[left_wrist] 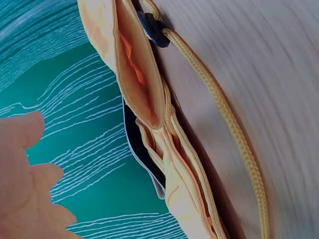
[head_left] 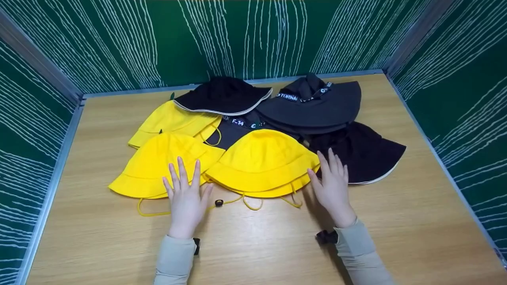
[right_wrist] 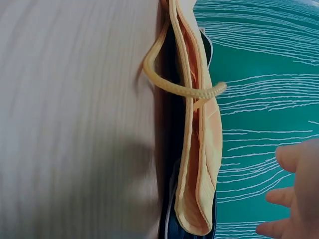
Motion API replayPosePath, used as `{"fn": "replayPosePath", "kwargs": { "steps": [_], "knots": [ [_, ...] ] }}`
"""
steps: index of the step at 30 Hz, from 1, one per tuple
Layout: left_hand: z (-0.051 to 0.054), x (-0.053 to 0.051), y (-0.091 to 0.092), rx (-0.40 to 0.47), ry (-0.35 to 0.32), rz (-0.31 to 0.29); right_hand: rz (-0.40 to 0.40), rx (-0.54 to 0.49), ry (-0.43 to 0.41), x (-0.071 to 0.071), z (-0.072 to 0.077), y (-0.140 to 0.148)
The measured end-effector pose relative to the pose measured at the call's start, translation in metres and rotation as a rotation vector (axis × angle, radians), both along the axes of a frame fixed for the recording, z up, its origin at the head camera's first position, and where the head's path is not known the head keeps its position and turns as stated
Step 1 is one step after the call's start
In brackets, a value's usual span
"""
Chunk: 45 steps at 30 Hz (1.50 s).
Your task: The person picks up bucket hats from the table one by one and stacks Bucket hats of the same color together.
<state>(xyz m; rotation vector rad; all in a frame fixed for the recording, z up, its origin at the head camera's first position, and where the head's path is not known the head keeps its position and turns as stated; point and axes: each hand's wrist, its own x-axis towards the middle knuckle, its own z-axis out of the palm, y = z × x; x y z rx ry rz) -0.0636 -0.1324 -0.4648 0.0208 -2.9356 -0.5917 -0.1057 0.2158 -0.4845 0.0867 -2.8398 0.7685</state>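
Observation:
Several bucket hats lie in an overlapping pile. My left hand (head_left: pixel 186 204), fingers spread, is at the brim of the front-left yellow hat (head_left: pixel 152 170); whether it touches is unclear. Fingers also apart, my right hand (head_left: pixel 332 188) is at the right edge of the middle yellow hat (head_left: pixel 261 158), and contact there cannot be told either. Neither hand grips anything. In the left wrist view a yellow cord (left_wrist: pixel 224 104) with a dark toggle (left_wrist: pixel 153 30) hangs off a brim. A yellow brim (right_wrist: pixel 192 199) shows edge-on in the right wrist view, apart from the fingers.
Behind lie another yellow hat (head_left: pixel 170 118), a black hat (head_left: pixel 222 95) with pale trim, a dark grey hat (head_left: pixel 317 109) with lettering, and a partly covered grey one (head_left: pixel 223 136). One more black hat (head_left: pixel 364 158) sits right. Green white-streaked panels (head_left: pixel 273 39) border the wooden table (head_left: pixel 257 245).

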Motion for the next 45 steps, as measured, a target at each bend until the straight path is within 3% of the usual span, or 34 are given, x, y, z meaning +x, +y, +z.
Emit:
{"fn": "replayPosePath", "kwargs": {
  "steps": [6,11,17,26,37,41,45],
  "knots": [
    [0.004,-0.003,0.002,0.099,0.090,-0.034,-0.008,-0.109,0.030,-0.004,0.006,0.001],
    [0.006,-0.005,0.004,0.211,0.134,-0.073,-0.002,-0.194,-0.013,-0.013,0.007,0.005],
    [0.001,-0.011,0.003,0.361,0.052,-0.043,-0.026,-0.242,-0.110,-0.025,0.005,0.014],
    [-0.012,-0.023,0.001,0.495,-0.077,0.028,-0.086,-0.242,-0.195,-0.034,-0.002,0.025],
    [-0.018,-0.025,0.002,0.625,-0.174,0.058,-0.086,-0.312,-0.433,-0.053,-0.006,0.023],
    [-0.017,-0.025,0.002,0.633,-0.182,0.053,-0.069,-0.309,-0.488,-0.059,-0.005,0.021],
    [-0.016,-0.026,0.001,0.630,-0.203,0.062,-0.064,-0.373,-0.557,-0.061,-0.005,0.020]
  ]
}}
